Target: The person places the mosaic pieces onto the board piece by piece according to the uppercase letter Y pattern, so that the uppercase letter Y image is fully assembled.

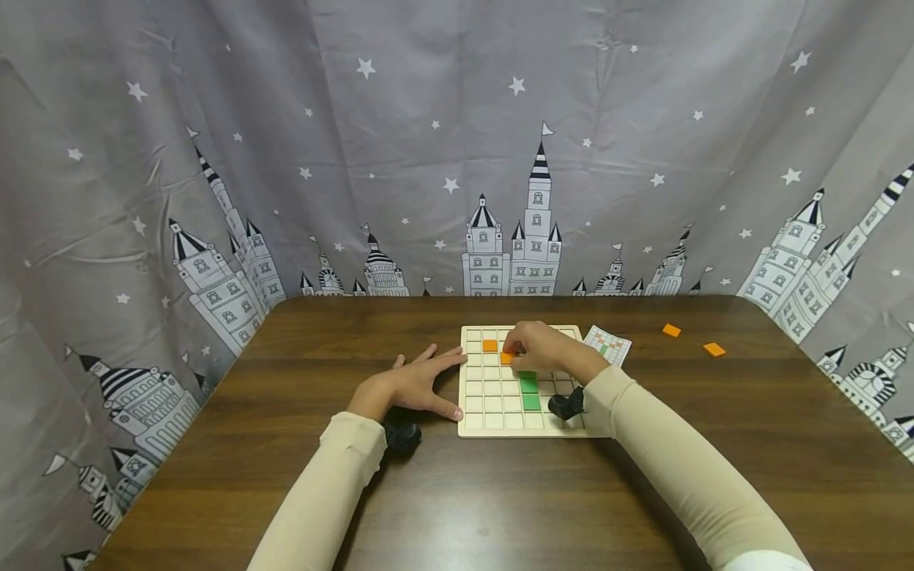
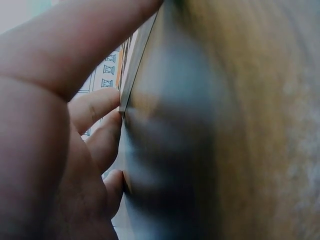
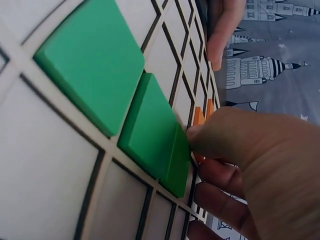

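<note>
A pale wooden grid board (image 1: 473, 396) lies on the table. My left hand (image 1: 410, 385) spreads its fingers along the left edge of the board, thumb near the front corner and fingertips at the rim; the left wrist view shows the fingers (image 2: 102, 107) right at that edge. Over the board, my right hand (image 1: 546, 347) pinches an orange tile (image 1: 507, 358) at a square, its fingers partly hiding it. In the right wrist view, the right hand (image 3: 250, 160) is just beyond a row of green tiles (image 3: 92, 65). Another orange tile (image 1: 489, 346) sits in a square farther back.
A printed pattern card (image 1: 608, 344) lies at the right of the board, partly behind my right arm. Farther right are two loose orange tiles, one nearer the back (image 1: 671, 330) and one nearer me (image 1: 714, 349). A grey castle-print curtain (image 1: 428, 143) hangs behind the table.
</note>
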`<state>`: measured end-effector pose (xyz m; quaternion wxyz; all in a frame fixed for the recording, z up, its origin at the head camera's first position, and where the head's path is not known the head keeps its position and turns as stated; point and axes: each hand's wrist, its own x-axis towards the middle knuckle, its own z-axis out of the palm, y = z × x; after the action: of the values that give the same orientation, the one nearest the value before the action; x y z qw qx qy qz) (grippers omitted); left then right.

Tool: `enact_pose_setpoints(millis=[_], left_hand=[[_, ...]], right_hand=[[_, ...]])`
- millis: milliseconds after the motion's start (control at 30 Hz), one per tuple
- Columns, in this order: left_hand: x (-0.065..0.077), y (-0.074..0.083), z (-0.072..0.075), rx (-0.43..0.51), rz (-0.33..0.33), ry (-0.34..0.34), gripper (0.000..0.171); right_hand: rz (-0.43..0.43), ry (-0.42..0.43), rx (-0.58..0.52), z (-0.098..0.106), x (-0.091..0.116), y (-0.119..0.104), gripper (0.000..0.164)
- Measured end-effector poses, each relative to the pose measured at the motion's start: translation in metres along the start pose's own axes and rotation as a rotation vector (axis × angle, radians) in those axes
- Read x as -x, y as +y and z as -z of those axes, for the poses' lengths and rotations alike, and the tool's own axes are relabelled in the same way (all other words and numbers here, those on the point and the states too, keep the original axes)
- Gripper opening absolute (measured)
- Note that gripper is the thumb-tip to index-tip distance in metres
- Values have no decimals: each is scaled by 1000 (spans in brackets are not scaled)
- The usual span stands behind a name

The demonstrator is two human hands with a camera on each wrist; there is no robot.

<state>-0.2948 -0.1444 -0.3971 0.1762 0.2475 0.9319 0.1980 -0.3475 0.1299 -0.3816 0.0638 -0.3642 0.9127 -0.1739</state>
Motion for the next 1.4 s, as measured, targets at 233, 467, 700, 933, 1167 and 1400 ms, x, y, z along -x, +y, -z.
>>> enact_pose_setpoints(millis=[233,467,700,933,1167,1400], left_hand=[[-2,-1,0,-4,1,2,104],[-3,-1,-3,-4,-6,-2,104],[-5,0,-4,-5,-7,-13,104],[-6,2,0,-5,-4,-11,104],[-5,1,-2,0,-9,-10,104],[-3,-2,0,8,-6,-2,106]], right_hand=[[37,20,-5,-1,2,2,21],[31,23,-34,-3,6,6,22],[48,83,-50,-9,10,16,16],[14,106,-75,-5,10,14,10],[-25,171,-55,-5,15,20,29],[-226,277,52,15,39,54,41]])
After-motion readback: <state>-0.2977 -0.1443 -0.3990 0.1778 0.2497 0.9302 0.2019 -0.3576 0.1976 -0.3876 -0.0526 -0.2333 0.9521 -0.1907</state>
